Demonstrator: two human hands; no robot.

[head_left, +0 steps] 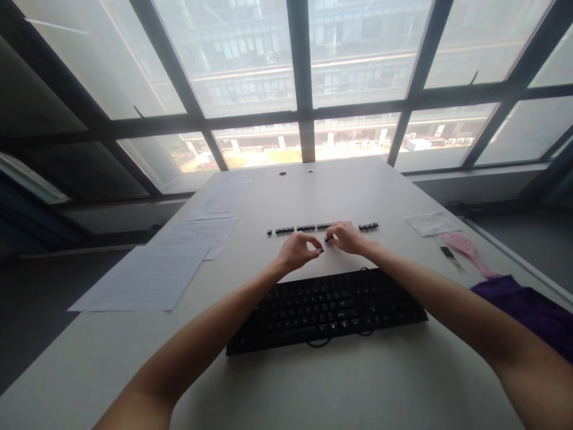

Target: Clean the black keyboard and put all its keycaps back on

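Observation:
A black keyboard (pixel 304 307) lies on the white desk in front of me, with its cable curled under the near edge. Beyond it a row of small black keycaps (pixel 307 227) stretches across the desk in separate groups, partly covered by my right hand. My left hand (pixel 299 251) is above the keyboard's far edge, thumb and fingers pinched on a small dark piece that looks like a keycap. Just behind the row's near side, my right hand (pixel 345 237) pinches another black keycap (pixel 328 239) close to the desk surface. The two hands' fingertips are near each other but apart.
Printed paper sheets (pixel 152 275) overlap along the desk's left edge. On the right lie a white tissue (pixel 430 224), a pink hairbrush (pixel 465 248), a small black-handled tool (pixel 449 254) and purple cloth (pixel 528 304). Large windows (pixel 250 65) rise behind the desk (pixel 340 194).

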